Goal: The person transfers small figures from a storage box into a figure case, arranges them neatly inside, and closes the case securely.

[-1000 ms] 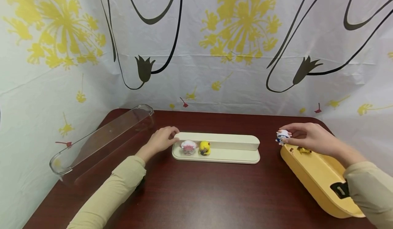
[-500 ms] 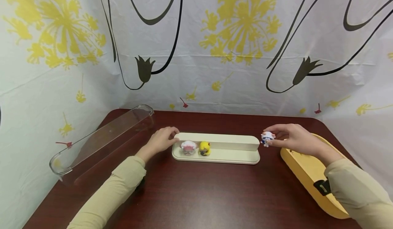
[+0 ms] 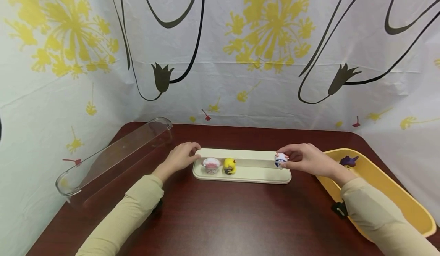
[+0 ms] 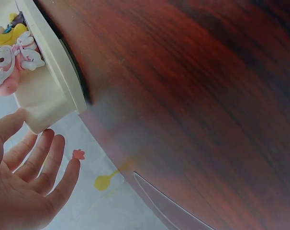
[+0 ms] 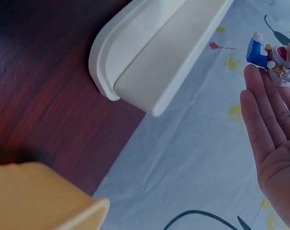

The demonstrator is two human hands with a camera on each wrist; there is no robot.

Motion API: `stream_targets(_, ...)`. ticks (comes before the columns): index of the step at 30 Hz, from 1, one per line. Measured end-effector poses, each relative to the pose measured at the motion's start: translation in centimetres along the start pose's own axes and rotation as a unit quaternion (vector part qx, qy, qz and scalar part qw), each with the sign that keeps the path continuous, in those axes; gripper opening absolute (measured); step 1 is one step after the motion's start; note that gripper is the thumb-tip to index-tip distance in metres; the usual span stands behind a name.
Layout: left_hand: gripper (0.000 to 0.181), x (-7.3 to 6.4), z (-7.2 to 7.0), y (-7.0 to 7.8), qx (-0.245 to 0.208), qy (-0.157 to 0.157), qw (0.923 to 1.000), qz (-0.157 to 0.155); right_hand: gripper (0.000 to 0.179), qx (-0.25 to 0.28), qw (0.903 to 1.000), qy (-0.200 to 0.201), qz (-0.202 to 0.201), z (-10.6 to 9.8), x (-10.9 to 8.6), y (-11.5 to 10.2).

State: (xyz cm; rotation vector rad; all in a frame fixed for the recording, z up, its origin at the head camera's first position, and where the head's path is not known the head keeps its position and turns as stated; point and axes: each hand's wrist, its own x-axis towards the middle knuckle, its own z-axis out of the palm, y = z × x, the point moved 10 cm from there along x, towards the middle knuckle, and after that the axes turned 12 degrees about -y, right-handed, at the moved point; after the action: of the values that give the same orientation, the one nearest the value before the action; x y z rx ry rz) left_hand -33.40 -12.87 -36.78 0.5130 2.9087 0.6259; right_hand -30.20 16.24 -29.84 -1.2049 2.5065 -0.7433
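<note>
A cream two-level display stand (image 3: 254, 174) lies across the middle of the table. My left hand (image 3: 180, 157) holds its left end, thumb in front and fingertips at the back edge of the raised step. On the lower level sit a pink-and-white figurine (image 3: 211, 165) and a yellow figurine (image 3: 229, 166), side by side near that end. My right hand (image 3: 309, 160) pinches a small white-and-blue figurine (image 3: 280, 160) between thumb and fingers, over the right end of the stand. The right wrist view shows this figurine's blue part (image 5: 256, 51) and a gold star.
At the right stands a yellow bin (image 3: 395, 187), partly behind the right forearm, with a purple figurine (image 3: 348, 161) inside. A clear plastic cover (image 3: 115, 155) lies along the table's left side. A patterned sheet (image 3: 220, 95) hangs behind the table (image 3: 233, 214).
My right hand has carried the white-and-blue figurine leftward from the yellow bin's rim to the stand's right end. The purple figurine in the bin has come into view. The left hand stays put.
</note>
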Motion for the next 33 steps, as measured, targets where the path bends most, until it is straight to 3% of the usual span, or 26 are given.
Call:
stream_targets(7, 0.025, 0.0, 0.0, 0.0, 0.001, 0.002, 1.0000, 0.001, 0.029, 0.015, 0.9998, -0.004, -0.009, 1.5, 0.8, -0.1)
stream_targets(16, 0.025, 0.0, -0.1, 0.1, 0.000, 0.002, 1.0000, 0.006, 0.028, 0.018, 0.9998, -0.001, 0.010, 3.4, 2.0, 0.8)
stream_targets(26, 0.025, -0.1, -0.1, 0.1, -0.001, 0.000, 1.0000, 0.005, 0.027, 0.033, 0.9992, 0.005, -0.021, 5.2, 3.7, 0.6)
stream_targets(33, 0.024, 0.0, -0.1, 0.0, -0.004, 0.003, 1.0000, 0.007, 0.029, 0.039, 0.9991, 0.007, -0.015, 6.4, 4.9, 0.5)
